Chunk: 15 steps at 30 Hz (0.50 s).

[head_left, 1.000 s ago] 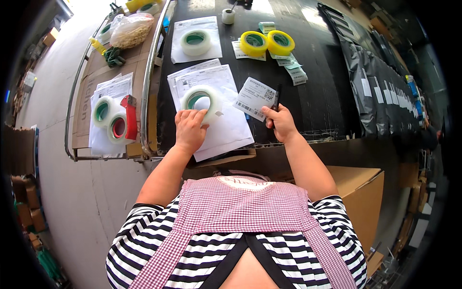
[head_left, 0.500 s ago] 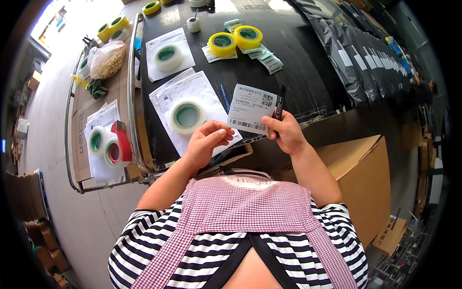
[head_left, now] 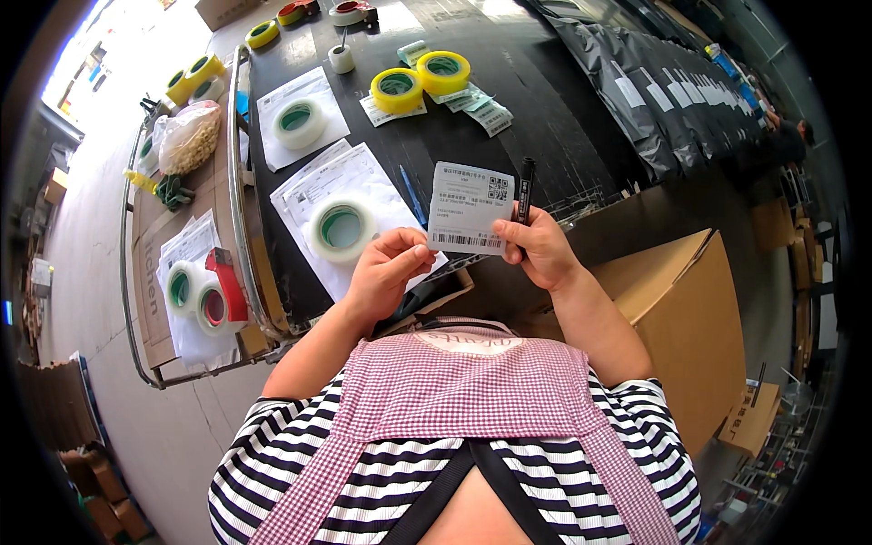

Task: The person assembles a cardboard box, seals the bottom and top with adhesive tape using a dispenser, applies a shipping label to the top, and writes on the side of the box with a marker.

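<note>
Nearby, tape [head_left: 343, 255] overlies papers [head_left: 380, 182] beside label [head_left: 468, 207].

The head camera looks steeply down and forward from the wearer's head, its wide fisheye lens blackening the corners of the frame. Nearest, the pink-and-white checked fabric apron [head_left: 472, 391] fills the lower middle. Beyond it, the bare left hand [head_left: 391, 270] and bare right hand [head_left: 542, 245] sit mid-frame. The long black flat-topped table [head_left: 536, 91] recedes toward the top edge, while the grey smooth floor [head_left: 177, 422] stretches along the left side.
</note>
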Available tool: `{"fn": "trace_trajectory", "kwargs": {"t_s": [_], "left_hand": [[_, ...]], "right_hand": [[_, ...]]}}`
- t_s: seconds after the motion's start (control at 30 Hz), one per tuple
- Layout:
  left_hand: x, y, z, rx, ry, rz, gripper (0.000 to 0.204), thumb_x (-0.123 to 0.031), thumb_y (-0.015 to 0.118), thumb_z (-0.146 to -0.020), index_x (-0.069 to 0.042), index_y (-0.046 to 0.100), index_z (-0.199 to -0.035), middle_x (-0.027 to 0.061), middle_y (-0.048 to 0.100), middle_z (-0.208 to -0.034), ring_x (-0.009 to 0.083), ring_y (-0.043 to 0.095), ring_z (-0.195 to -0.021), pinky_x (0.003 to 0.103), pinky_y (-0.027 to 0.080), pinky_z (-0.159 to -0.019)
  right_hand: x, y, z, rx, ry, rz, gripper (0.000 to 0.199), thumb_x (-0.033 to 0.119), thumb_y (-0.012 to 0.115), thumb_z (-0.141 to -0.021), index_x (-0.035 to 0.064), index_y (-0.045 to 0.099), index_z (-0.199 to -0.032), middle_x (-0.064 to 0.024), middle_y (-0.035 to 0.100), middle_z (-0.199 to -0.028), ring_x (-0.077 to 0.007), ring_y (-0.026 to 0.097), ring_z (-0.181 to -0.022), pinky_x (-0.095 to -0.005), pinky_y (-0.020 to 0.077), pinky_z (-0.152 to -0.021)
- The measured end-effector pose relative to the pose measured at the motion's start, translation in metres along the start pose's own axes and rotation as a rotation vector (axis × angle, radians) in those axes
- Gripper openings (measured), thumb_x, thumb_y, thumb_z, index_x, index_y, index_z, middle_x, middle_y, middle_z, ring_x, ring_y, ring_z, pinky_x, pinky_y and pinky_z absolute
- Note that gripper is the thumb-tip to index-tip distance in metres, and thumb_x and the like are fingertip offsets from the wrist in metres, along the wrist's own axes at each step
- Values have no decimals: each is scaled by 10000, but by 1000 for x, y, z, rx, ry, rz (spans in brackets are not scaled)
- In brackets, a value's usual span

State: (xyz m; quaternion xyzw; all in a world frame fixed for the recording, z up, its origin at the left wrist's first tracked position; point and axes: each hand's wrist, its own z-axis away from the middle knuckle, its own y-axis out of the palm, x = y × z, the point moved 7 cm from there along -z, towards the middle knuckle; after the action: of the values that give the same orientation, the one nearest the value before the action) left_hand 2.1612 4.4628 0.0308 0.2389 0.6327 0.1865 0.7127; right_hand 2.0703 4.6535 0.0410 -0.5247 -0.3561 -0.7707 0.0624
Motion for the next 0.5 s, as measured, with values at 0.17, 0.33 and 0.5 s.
{"fn": "trace_trajectory", "kwargs": {"t_s": [0.17, 0.33, 0.5], "left_hand": [[-3, 8, -2, 129, 59, 75, 69, -139, 616, -974, -74, 615, -996, 13, 605, -1046, 113, 583, -965, 287, 478, -887], [-2, 6, 0, 114, 79, 122, 47, -132, 597, -985, -85, 601, -982, 15, 584, -1063, 126, 576, -973, 295, 476, -898], [-3, 6, 1, 162, 110, 175, 35, -112, 578, -990, -91, 595, -968, 23, 585, -1057, 132, 571, -966, 296, 472, -905]], "right_hand": [[1, 7, -1, 4, 22, -46, 110, 78, 679, -905, 8, 645, -983, -54, 671, -860, -50, 525, -550, -178, 428, -503], [5, 18, 1, 11, 30, -62, 109, 81, 684, -905, 5, 646, -973, -52, 667, -849, -50, 524, -552, -174, 426, -506], [14, 26, 5, 1, -7, 35, 108, 91, 696, -899, 0, 655, -939, -46, 660, -816, -52, 524, -550, -172, 426, -509]]}}
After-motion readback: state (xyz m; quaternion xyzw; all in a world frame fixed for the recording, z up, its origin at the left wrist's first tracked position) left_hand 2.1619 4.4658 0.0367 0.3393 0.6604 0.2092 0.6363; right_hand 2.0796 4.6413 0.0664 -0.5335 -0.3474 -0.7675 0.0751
